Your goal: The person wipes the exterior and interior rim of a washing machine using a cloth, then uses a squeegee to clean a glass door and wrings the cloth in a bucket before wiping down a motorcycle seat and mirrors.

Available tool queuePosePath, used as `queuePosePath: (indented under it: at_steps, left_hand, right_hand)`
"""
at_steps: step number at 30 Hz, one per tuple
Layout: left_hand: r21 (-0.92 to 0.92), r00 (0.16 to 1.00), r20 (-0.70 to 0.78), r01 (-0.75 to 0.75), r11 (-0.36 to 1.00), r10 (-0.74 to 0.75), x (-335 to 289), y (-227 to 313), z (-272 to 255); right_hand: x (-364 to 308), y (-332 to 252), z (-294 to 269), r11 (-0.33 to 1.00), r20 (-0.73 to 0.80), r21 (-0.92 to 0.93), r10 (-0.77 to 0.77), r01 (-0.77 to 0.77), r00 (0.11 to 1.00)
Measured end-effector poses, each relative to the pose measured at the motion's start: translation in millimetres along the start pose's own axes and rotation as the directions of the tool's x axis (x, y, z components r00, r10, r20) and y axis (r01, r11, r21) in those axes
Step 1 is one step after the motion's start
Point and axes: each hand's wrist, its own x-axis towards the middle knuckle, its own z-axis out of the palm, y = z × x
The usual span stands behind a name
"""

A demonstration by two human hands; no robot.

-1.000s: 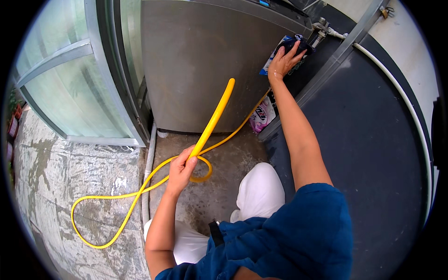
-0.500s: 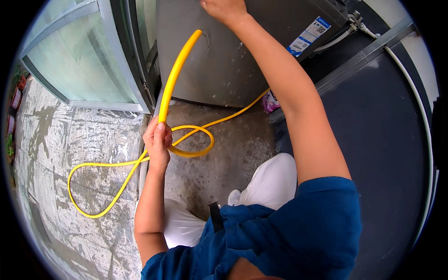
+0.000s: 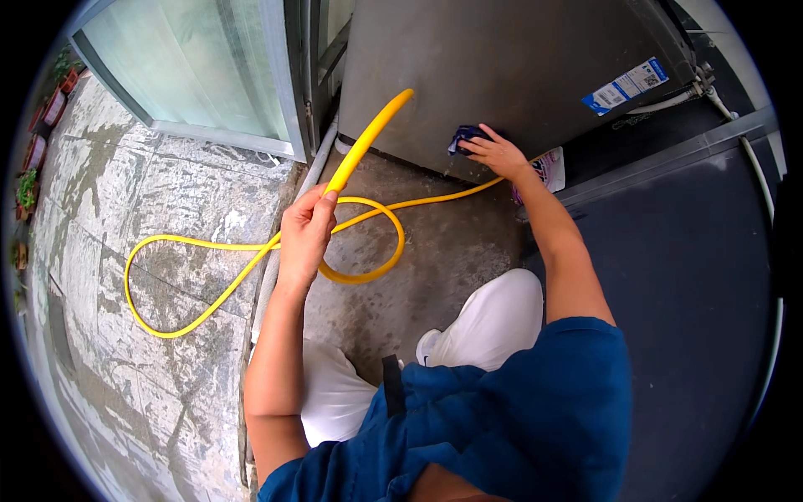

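Observation:
My left hand (image 3: 306, 233) is closed round a yellow hose (image 3: 360, 155) just behind its end. The hose tip points up and right toward the grey metal side of a large appliance (image 3: 502, 67). Low on that panel, my right hand (image 3: 499, 157) presses a dark blue crumpled cloth (image 3: 467, 138), its fingers bent over it with some stretched. A few water drops show just below the cloth. From my left hand the hose loops over the floor and runs back right, past my right hand.
A purple and white package (image 3: 548, 171) stands by the appliance's lower right corner. A frosted glass door (image 3: 192, 67) is at the upper left. Wet grey paving (image 3: 192, 201) lies left, with potted plants (image 3: 29, 191) along its edge. A dark flat surface (image 3: 669, 293) fills the right.
My right hand has come down from the top of the panel to its lower edge, where the cloth now shows. My left hand and the hose end have shifted slightly right and up.

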Motion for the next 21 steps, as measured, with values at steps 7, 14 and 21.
queuePosePath:
  at_steps: [7,14,21]
  left_hand:
    - [-0.063,0.993,-0.106,-0.056,0.996,0.049,-2.1,0.3,-9.1]
    - [-0.054,0.981,-0.170,-0.100,0.993,0.090,1.9,-1.2,0.0]
    - [-0.061,0.991,-0.133,-0.004,0.998,-0.004,-7.5,-0.8,15.1]
  right_hand:
    - [45.4,55.2,-119.8,0.891,-0.667,0.155,0.413,-0.427,0.619]
    - [186.2,35.8,-172.4,0.866,-0.662,0.196,0.463,-0.459,0.590]
    - [269.0,-45.5,-61.5,0.941,-0.501,0.208,0.337,-0.266,0.797]
